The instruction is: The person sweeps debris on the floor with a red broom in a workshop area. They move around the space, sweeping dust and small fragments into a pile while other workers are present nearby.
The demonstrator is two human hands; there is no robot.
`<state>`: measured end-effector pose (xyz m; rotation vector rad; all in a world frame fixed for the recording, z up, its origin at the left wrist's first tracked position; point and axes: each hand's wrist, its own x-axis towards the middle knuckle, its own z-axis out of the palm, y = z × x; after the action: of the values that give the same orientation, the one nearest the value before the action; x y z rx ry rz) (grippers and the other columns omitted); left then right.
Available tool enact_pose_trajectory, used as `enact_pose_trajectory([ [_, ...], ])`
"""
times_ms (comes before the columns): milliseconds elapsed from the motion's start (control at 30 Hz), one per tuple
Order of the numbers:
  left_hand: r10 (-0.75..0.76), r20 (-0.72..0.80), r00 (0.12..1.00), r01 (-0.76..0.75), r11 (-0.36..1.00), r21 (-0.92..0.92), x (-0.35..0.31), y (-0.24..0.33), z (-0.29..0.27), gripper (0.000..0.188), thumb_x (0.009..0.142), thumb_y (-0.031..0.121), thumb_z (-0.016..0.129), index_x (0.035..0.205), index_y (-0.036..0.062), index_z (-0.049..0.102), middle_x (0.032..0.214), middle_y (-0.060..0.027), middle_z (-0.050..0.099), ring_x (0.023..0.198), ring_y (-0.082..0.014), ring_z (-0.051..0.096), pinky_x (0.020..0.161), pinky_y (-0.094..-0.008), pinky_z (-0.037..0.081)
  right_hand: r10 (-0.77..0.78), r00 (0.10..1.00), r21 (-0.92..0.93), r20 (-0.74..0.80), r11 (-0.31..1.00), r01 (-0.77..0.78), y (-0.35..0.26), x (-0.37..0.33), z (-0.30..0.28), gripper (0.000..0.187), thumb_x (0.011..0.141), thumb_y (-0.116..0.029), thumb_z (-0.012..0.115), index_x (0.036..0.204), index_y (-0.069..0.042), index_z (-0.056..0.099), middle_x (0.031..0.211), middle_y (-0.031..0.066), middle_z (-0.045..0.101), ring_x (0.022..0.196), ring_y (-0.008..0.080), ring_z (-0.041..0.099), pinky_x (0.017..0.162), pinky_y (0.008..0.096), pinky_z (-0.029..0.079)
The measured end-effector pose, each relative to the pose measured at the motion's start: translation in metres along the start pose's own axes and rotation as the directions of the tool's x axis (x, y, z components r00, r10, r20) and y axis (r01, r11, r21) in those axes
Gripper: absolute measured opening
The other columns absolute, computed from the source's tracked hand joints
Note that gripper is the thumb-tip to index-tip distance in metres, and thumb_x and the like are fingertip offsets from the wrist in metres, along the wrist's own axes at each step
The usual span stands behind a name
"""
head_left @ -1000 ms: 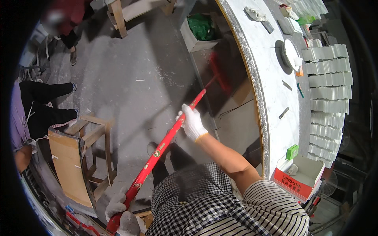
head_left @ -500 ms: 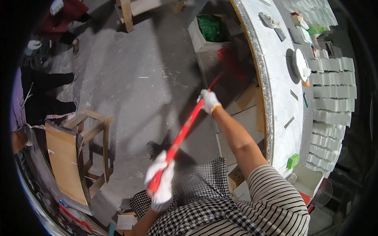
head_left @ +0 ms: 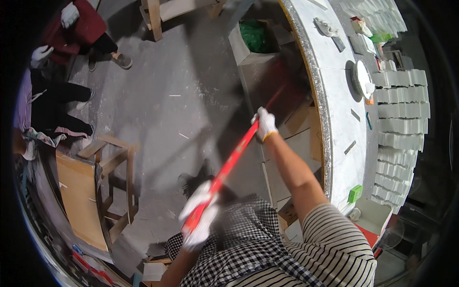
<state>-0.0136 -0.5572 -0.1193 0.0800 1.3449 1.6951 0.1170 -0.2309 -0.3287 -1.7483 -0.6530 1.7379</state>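
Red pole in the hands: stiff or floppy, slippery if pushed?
The red pole is probably stiff: it runs straight between left hand and right hand. Its smooth-looking surface may slide in a loose grip. Weight is hard to judge; its far end is blurred.

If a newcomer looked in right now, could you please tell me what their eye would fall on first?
Probably the red pole, slanting across the middle, gripped low down by the white-gloved left hand and farther up by the white-gloved right hand. Next, perhaps, the long white table on the right, with pale stacks along its right side. The green bag in a box near the top may also catch the eye.
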Motion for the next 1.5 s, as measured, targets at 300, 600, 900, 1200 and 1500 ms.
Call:
enact_pose_trajectory([
  [300,0.025,-0.126,0.992,-0.024,1.000,0.010,-0.034,-0.014,-0.038,0.027,0.092,0.004,0.061,0.118,-0.0015,0.058,0.120,-0.0214,0.057,0.096,-0.0247,0.064,0.083,-0.0294,0.056,0.182,0.975,-0.292,0.129,0.946,-0.138,0.062,-0.006,0.019,0.011,0.092,-0.015,0.050,0.086,-0.006,0.049,0.066,0.0109,0.053,0.056,0.0260,0.057,0.046,0.0411,0.046],
  [600,-0.004,-0.282,0.960,0.053,0.985,0.166,-0.146,0.099,-0.098,0.018,0.092,0.016,0.062,0.103,0.0035,0.054,0.108,-0.0121,0.054,0.100,-0.0245,0.055,0.100,-0.0419,0.047,0.100,0.984,-0.492,0.144,0.870,-0.016,0.130,-0.152,0.068,0.029,0.095,-0.027,0.058,0.094,0.002,0.050,0.069,0.0114,0.060,0.052,0.0201,0.057,0.046,0.0355,0.046],
  [900,0.200,-0.087,0.976,-0.174,0.956,0.237,-0.145,0.123,-0.095,0.011,0.090,0.009,0.060,0.096,0.0037,0.052,0.093,-0.0136,0.048,0.085,-0.0241,0.052,0.097,-0.0458,0.042,0.200,0.936,-0.004,0.289,0.978,-0.208,0.087,-0.212,0.064,0.017,0.096,-0.021,0.056,0.095,-0.008,0.046,0.076,0.0068,0.055,0.063,0.0194,0.058,0.053,0.0338,0.050],
  [1200,0.190,-0.062,0.980,-0.176,0.967,0.184,-0.130,0.115,-0.113,0.028,0.090,0.018,0.070,0.110,0.0015,0.061,0.125,-0.0236,0.059,0.110,-0.0279,0.059,0.096,-0.0392,0.046,0.263,0.942,-0.058,0.208,0.965,-0.257,0.135,-0.162,0.082,0.018,0.093,-0.023,0.054,0.084,-0.008,0.052,0.068,0.0065,0.058,0.052,0.0188,0.055,0.044,0.0346,0.046],
  [1500,0.101,-0.112,0.989,-0.060,0.945,0.322,-0.203,0.216,-0.186,0.018,0.086,0.007,0.065,0.098,0.0025,0.053,0.099,-0.0201,0.062,0.080,-0.0194,0.060,0.079,-0.0323,0.051,0.401,0.829,0.140,0.389,0.864,-0.484,0.147,-0.303,0.146,0.023,0.094,-0.022,0.060,0.104,-0.010,0.044,0.081,0.0086,0.056,0.068,0.0236,0.058,0.060,0.0378,0.053],
])
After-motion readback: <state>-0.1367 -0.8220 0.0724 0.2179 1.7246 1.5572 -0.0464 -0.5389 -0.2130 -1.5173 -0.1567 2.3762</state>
